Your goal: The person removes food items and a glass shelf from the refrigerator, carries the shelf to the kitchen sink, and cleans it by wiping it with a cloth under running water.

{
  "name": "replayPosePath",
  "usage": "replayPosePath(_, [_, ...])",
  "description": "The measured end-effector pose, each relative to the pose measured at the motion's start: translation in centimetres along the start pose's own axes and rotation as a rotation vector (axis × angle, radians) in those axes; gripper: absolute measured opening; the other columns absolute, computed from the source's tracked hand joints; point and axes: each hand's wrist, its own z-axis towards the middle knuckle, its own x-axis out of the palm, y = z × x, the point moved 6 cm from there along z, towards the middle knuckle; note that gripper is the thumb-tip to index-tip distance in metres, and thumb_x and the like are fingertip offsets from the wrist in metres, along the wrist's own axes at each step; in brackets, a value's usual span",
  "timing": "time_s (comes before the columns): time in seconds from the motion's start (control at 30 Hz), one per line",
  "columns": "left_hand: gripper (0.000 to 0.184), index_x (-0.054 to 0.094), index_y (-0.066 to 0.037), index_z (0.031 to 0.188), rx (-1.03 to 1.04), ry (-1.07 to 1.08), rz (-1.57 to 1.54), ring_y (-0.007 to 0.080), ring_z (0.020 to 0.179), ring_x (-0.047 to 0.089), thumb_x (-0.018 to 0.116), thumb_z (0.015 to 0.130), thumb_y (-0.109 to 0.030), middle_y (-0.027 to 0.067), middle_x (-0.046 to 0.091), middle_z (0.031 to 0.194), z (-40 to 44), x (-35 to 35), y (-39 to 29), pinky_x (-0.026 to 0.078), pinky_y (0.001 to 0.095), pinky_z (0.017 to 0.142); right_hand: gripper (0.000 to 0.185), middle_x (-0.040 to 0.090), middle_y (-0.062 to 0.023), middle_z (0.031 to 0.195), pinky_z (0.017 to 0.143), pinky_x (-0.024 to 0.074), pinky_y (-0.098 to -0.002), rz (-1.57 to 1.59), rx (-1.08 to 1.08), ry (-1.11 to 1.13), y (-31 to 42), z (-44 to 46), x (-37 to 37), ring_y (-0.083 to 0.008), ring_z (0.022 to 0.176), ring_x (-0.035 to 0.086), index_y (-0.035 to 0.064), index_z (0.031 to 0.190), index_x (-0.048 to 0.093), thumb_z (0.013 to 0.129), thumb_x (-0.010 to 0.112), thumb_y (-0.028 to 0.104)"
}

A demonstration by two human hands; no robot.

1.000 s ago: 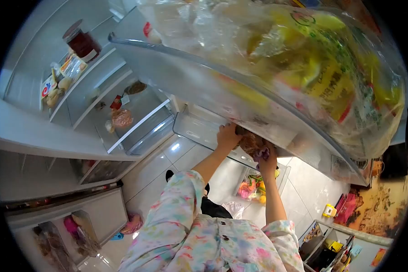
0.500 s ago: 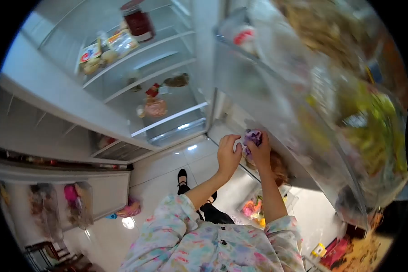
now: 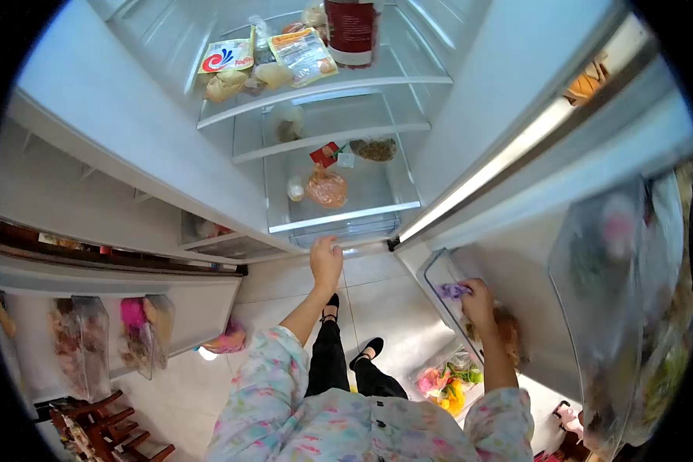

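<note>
An open refrigerator (image 3: 154,131) fills the upper middle of the frame, its door (image 3: 527,300) swung out at right. Low on that door, right of centre, is a clear door bin (image 3: 440,308) with a brown bundle (image 3: 508,333) near it. The left hand (image 3: 326,262), at centre, has loosely bent fingers and no visible load. The right hand (image 3: 479,302), right of centre, is clamped on a crumpled purple cloth (image 3: 452,291) at the bin.
</note>
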Motion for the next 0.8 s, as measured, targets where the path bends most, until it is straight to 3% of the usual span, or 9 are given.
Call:
replayPosePath(0.13, [0.038,0.051,-0.002,0.108,0.16,-0.071,0.07,0.0353,0.104,0.046,0.055,0.071,-0.004,0.0182,0.05,0.111,6.2,-0.7,-1.5,0.04,0.0414,0.085,0.019,0.057,-0.0029,0.077,0.059,0.0428,-0.0205,0.651,0.22,-0.142,6.1,-2.0,-0.8,-0.0089,0.067,0.053,0.0004,0.085,0.06,0.067,0.054,0.005])
replayPosePath(0.23, [0.049,0.045,-0.003,0.117,0.262,-0.155,0.157,0.0378,0.112,0.04,0.057,0.07,-0.007,0.0199,0.041,0.124,11.9,1.3,-1.7,0.038,0.0437,0.088,0.021,0.052,-0.003,0.062,0.039,0.0365,-0.0205,0.701,0.038,0.005,13.2,0.7,3.9,-0.0066,0.044,0.045,0.0017,0.089,0.056,0.07,0.052,-0.002])
replayPosePath(0.37, [0.066,0.037,-0.004,0.127,0.25,-0.094,0.374,0.041,0.108,0.045,0.061,0.068,-0.022,0.0237,0.04,0.126,16.9,2.7,-1.9,0.038,0.0446,0.091,0.012,0.052,-0.0039,0.059,0.037,0.0368,-0.0224,0.798,0.002,0.012,16.7,10.7,12.0,-0.0079,0.043,0.046,0.0007,0.081,0.055,0.072,0.058,0.008])
replayPosePath(0.43, [0.075,0.034,-0.004,0.128,0.168,0.018,0.342,0.0409,0.106,0.046,0.065,0.064,-0.026,0.0257,0.04,0.125,18.4,3.4,-0.6,0.039,0.0447,0.09,0.02,0.051,-0.0048,0.057,0.038,0.038,-0.0256,0.767,0.104,0.024,15.5,16.2,15.5,-0.0113,0.04,0.047,0.0001,0.077,0.056,0.072,0.062,0.018])
replayPosePath(0.5, [0.08,0.036,-0.005,0.126,0.079,0.086,0.222,0.0398,0.103,0.048,0.072,0.056,-0.022,0.0242,0.046,0.117,19.3,3.8,0.7,0.041,0.0452,0.084,0.028,0.056,-0.0084,0.064,0.048,0.0442,-0.0332,0.285,0.13,-0.006,19.5,20.3,14.2,-0.0211,0.051,0.055,-0.0004,0.078,0.058,0.072,0.063,0.027])
replayPosePath(0.57, [0.077,0.037,-0.006,0.122,-0.044,0.202,0.161,0.0388,0.101,0.047,0.075,0.055,-0.019,0.0191,0.049,0.114,19.5,4.2,2.0,0.04,0.0463,0.082,0.033,0.057,-0.0152,0.065,0.056,0.0469,-0.0331,-0.076,-0.19,-0.32,18.3,25.8,15.9,-0.0218,0.06,0.059,0.0018,0.089,0.057,0.073,0.061,0.03])
replayPosePath(0.67, [0.072,0.042,-0.003,0.115,0.024,0.131,0.083,0.0385,0.097,0.047,0.077,0.054,-0.017,0.0193,0.053,0.105,19.7,4.5,3.4,0.04,0.0464,0.081,0.035,0.059,-0.0191,0.096,0.075,0.0443,-0.042,0.016,-0.062,-0.187,17.5,32.6,17.7,-0.0325,0.088,0.057,0.0039,0.094,0.061,0.074,0.06,0.033])
replayPosePath(0.73, [0.069,0.044,-0.001,0.113,0.007,0.108,0.055,0.0386,0.096,0.047,0.076,0.054,-0.015,0.0197,0.053,0.103,20.0,4.6,4.1,0.04,0.0454,0.082,0.037,0.059,-0.0198,0.099,0.076,0.0449,-0.041,-0.138,-0.128,-0.151,16.0,35.3,19.5,-0.0328,0.089,0.057,0.005,0.099,0.06,0.074,0.059,0.031])
replayPosePath(0.8, [0.064,0.046,0.0,0.109,-0.044,0.083,0.014,0.0386,0.093,0.049,0.075,0.054,-0.012,0.02,0.055,0.099,20.0,4.6,4.7,0.041,0.044,0.082,0.039,0.058,-0.0198,0.102,0.078,0.0451,-0.0403,-0.29,-0.027,0.113,17.4,34.5,19.4,-0.0338,0.09,0.057,0.0054,0.104,0.058,0.073,0.06,0.03])
